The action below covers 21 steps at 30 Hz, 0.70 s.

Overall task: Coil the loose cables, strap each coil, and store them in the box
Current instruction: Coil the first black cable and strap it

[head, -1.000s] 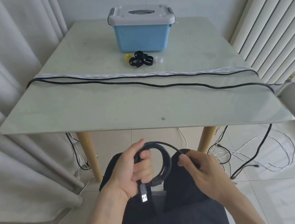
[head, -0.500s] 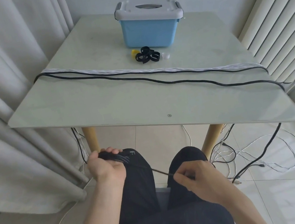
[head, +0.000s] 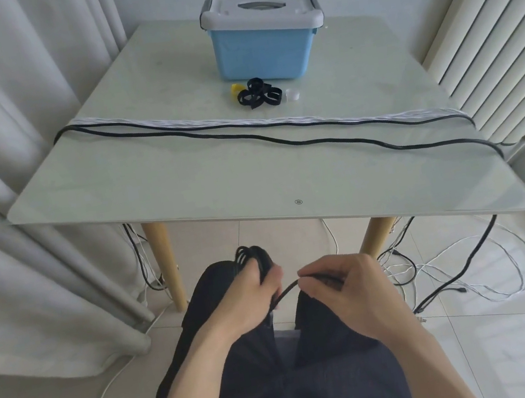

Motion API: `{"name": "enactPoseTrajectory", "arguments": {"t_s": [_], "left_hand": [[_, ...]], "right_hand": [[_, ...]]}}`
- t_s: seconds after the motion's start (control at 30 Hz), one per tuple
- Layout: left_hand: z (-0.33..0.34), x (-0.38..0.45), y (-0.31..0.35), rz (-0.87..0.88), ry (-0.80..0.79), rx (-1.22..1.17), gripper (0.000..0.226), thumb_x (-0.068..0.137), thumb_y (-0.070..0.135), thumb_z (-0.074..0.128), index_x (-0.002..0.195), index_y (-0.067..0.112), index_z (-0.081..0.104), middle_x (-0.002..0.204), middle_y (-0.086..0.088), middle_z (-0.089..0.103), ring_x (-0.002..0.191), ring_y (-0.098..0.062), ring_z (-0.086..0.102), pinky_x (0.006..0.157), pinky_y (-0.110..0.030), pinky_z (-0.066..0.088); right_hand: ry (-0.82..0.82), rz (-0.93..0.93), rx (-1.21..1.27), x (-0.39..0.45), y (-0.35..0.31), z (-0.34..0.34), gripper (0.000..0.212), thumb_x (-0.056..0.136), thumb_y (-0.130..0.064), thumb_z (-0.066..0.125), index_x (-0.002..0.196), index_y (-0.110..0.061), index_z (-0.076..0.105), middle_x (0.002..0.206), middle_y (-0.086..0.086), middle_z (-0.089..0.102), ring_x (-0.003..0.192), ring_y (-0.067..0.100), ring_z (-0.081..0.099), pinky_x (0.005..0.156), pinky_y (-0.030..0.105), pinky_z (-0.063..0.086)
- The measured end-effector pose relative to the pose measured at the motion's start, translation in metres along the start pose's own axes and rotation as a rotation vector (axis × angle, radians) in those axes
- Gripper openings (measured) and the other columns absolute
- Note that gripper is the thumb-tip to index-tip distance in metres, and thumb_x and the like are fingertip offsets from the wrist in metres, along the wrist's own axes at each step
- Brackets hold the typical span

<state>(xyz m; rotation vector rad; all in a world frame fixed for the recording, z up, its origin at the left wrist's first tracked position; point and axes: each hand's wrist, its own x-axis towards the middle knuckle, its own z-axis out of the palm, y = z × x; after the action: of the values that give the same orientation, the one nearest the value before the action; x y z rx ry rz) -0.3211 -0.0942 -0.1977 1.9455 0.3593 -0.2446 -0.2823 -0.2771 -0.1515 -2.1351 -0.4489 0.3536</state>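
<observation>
the left hand (head: 248,300) is gripping a black coil (head: 253,257) over the lap, fingers curled round the loops, which are sticking up above the knuckles. the right hand (head: 345,284) is pinching the free run of the same cable (head: 287,291) between thumb and fingertips, just beside the left hand; the short stretch between the two hands is lying taut. both hands are sitting below the near edge of the table (head: 183,191), above dark trousers (head: 319,380).

on the table, a black cable (head: 279,140) and a white cable (head: 241,122) are lying side by side, running from the left edge to the right edge and dropping over both. behind them, a cluster of black straps (head: 260,97) is resting near a yellow strap (head: 237,87) and a small clear piece (head: 293,94). the blue box (head: 260,51) is standing at the far side of the table, its grey lid (head: 261,11) closed.

on the floor to the right, loose black and white cables (head: 456,267) are lying tangled. a curtain (head: 6,172) is hanging at left; a radiator (head: 485,22) is standing at right.
</observation>
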Motion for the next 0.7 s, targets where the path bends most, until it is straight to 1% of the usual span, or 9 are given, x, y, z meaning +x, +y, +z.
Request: {"name": "enactPoseTrajectory", "arguments": {"t_s": [0.03,0.1,0.2,0.27,0.33,0.43,0.5,0.6,0.7], "left_hand": [[0.001,-0.001,0.001,0.003,-0.064,-0.009,0.046,0.103,0.042,0.039,0.092,0.001,0.055,0.07,-0.002,0.063,0.072,-0.025,0.062,0.09,-0.051,0.051],[0.001,-0.004,0.003,0.009,-0.207,-0.091,0.056,0.099,0.053,0.036,0.09,0.001,0.054,0.071,-0.005,0.062,0.066,-0.021,0.057,0.092,-0.051,0.049],[0.0,-0.01,0.009,-0.007,-0.404,-0.318,0.065,0.096,0.066,0.027,0.091,0.007,0.054,0.063,-0.008,0.054,0.06,-0.022,0.047,0.077,-0.04,0.046],[0.0,-0.013,0.013,-0.004,-0.466,-0.457,0.065,0.095,0.067,0.029,0.089,0.007,0.053,0.055,-0.006,0.043,0.052,-0.022,0.037,0.065,-0.034,0.043],[0.0,-0.014,0.017,0.02,-0.506,-0.524,0.056,0.096,0.061,0.04,0.083,0.007,0.051,0.05,-0.004,0.033,0.044,-0.019,0.025,0.054,-0.029,0.038],[0.002,-0.015,0.024,0.048,-0.483,-0.6,0.049,0.095,0.055,0.048,0.075,0.011,0.048,0.047,-0.002,0.028,0.04,-0.017,0.02,0.049,-0.029,0.034],[0.002,-0.016,0.026,0.023,-0.406,-0.673,0.053,0.095,0.062,0.044,0.071,0.014,0.047,0.047,-0.001,0.026,0.041,-0.016,0.019,0.049,-0.029,0.034],[0.003,-0.016,0.027,-0.042,-0.308,-0.777,0.06,0.096,0.066,0.034,0.067,0.015,0.046,0.047,0.0,0.023,0.04,-0.015,0.015,0.045,-0.028,0.031],[0.004,-0.017,0.029,-0.085,-0.276,-0.865,0.052,0.096,0.056,0.041,0.064,0.016,0.042,0.043,0.001,0.02,0.036,-0.013,0.014,0.042,-0.027,0.029]], "right_hand": [[0.045,0.008,0.001,0.001,0.0,-0.001,0.005,0.082,-0.03,0.079,0.087,-0.031,0.079,0.078,-0.019,0.074,0.077,0.01,0.071,0.073,0.028,0.058],[0.145,0.033,0.029,0.001,-0.001,-0.002,0.018,0.071,-0.035,0.088,0.084,-0.027,0.077,0.074,-0.018,0.074,0.073,0.003,0.07,0.068,0.018,0.056],[0.25,0.061,0.076,0.002,0.0,-0.005,0.031,0.059,-0.041,0.093,0.079,-0.026,0.075,0.069,-0.013,0.073,0.067,0.005,0.069,0.062,0.015,0.053],[0.261,0.075,0.114,0.003,0.001,-0.005,0.026,0.064,-0.04,0.091,0.078,-0.025,0.075,0.07,-0.014,0.074,0.067,0.003,0.069,0.062,0.014,0.052],[0.261,0.088,0.133,0.005,0.004,-0.002,0.015,0.077,-0.037,0.083,0.079,-0.025,0.075,0.072,-0.013,0.074,0.068,0.002,0.069,0.063,0.016,0.051],[0.27,0.097,0.122,0.006,0.009,-0.001,0.02,0.091,-0.037,0.068,0.077,-0.024,0.073,0.069,-0.01,0.072,0.059,0.002,0.061,0.058,0.014,0.043],[0.261,0.088,0.154,0.005,0.009,-0.002,0.017,0.093,-0.033,0.068,0.08,-0.023,0.075,0.071,-0.01,0.072,0.058,0.001,0.059,0.056,0.011,0.041],[0.228,0.066,0.179,0.004,0.009,0.0,0.011,0.093,-0.027,0.07,0.083,-0.028,0.076,0.08,-0.009,0.073,0.068,0.003,0.065,0.06,0.011,0.045],[0.175,0.075,0.237,0.005,0.009,0.004,0.014,0.096,-0.022,0.064,0.085,-0.023,0.072,0.097,-0.009,0.072,0.083,0.007,0.068,0.072,0.018,0.049]]}}
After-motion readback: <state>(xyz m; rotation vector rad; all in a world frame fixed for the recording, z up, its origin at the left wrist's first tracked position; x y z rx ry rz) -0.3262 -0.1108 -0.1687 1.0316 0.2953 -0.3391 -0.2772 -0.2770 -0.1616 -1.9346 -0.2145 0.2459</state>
